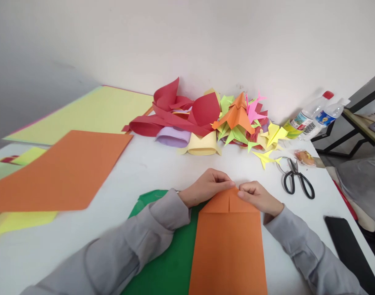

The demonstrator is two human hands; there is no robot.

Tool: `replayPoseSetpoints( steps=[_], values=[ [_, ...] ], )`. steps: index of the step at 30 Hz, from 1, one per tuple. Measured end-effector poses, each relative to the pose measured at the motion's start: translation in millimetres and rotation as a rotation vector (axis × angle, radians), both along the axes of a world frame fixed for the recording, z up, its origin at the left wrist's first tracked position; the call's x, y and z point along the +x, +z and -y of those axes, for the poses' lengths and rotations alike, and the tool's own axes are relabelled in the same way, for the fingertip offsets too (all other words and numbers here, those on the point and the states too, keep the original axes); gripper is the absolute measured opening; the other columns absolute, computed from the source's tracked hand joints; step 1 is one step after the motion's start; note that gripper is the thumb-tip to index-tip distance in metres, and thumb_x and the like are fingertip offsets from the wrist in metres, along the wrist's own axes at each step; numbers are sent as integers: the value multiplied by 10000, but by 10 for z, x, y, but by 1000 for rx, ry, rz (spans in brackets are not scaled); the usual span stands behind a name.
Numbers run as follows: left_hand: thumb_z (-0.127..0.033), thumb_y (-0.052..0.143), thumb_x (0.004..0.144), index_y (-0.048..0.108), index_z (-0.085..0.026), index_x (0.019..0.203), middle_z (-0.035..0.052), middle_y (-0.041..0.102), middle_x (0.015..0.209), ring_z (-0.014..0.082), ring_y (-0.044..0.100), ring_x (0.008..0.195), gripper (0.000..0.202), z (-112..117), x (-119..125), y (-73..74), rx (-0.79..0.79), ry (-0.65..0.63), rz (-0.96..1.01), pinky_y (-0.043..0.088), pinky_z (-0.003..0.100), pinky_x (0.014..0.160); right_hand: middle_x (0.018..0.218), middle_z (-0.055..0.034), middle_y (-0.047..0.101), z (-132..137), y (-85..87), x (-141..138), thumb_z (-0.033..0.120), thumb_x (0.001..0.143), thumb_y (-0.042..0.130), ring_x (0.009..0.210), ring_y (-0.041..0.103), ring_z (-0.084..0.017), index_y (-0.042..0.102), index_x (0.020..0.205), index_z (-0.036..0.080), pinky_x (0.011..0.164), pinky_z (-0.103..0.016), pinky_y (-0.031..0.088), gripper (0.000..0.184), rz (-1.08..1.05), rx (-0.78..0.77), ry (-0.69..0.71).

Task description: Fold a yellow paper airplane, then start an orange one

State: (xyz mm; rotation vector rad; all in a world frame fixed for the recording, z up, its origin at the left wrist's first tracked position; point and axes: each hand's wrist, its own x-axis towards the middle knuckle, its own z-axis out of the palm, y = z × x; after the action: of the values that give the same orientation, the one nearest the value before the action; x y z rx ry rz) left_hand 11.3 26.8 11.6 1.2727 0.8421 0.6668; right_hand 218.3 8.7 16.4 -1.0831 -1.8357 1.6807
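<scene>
An orange sheet of paper [229,250] lies lengthwise before me, its far end folded into a triangular flap with a short slit or seam down the middle. At the tip of that flap, my left hand [210,186] pinches the paper's left side. Close beside it, my right hand [256,194] pinches the right side of the tip between thumb and curled fingers. Green paper [166,254] lies partly under the orange sheet and my left forearm. Both hands are closed on the fold.
Large orange sheets [67,172] lie at left, near a yellow sheet [92,108]. Red paper shapes [175,114] and folded paper planes [236,116] pile against the wall. Black-handled scissors [296,178], plastic bottles [312,112] and a black phone-like slab [350,250] are at right. A person [364,184] sits beyond.
</scene>
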Motion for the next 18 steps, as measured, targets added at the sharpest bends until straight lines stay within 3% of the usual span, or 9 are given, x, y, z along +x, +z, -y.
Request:
replayPoseSetpoints(
  steps=[6, 11, 14, 18],
  values=[
    [-496, 689, 751, 690, -134, 719, -3, 588, 631, 107, 449, 586, 364, 8, -7, 18, -37, 33, 26, 355, 232, 547, 515, 91, 280, 11, 27, 1, 719, 779, 587, 472, 215, -59, 332, 552, 214, 458, -233, 166, 610, -42, -70, -93],
    [-450, 640, 768, 674, -139, 691, -11, 559, 621, 120, 439, 616, 322, 28, 38, 33, 62, -131, -44, 350, 239, 578, 504, 86, 362, 13, 3, -51, 770, 783, 524, 463, 290, -72, 427, 623, 210, 456, -229, 218, 591, -19, -22, -111],
    [-437, 598, 787, 642, -143, 659, -39, 452, 564, 109, 347, 590, 324, 50, 73, 35, 156, -170, -107, 277, 242, 546, 527, 81, 361, 26, 7, -89, 753, 813, 503, 493, 297, -80, 424, 641, 211, 473, -232, 239, 574, 18, 39, -135],
    [-423, 534, 834, 616, -140, 689, -33, 433, 608, 122, 340, 630, 328, 71, 68, 39, 168, -189, -115, 266, 263, 574, 544, 73, 368, 41, 29, -102, 728, 841, 484, 508, 319, -90, 448, 679, 210, 487, -252, 251, 544, 41, 59, -121]
  ],
)
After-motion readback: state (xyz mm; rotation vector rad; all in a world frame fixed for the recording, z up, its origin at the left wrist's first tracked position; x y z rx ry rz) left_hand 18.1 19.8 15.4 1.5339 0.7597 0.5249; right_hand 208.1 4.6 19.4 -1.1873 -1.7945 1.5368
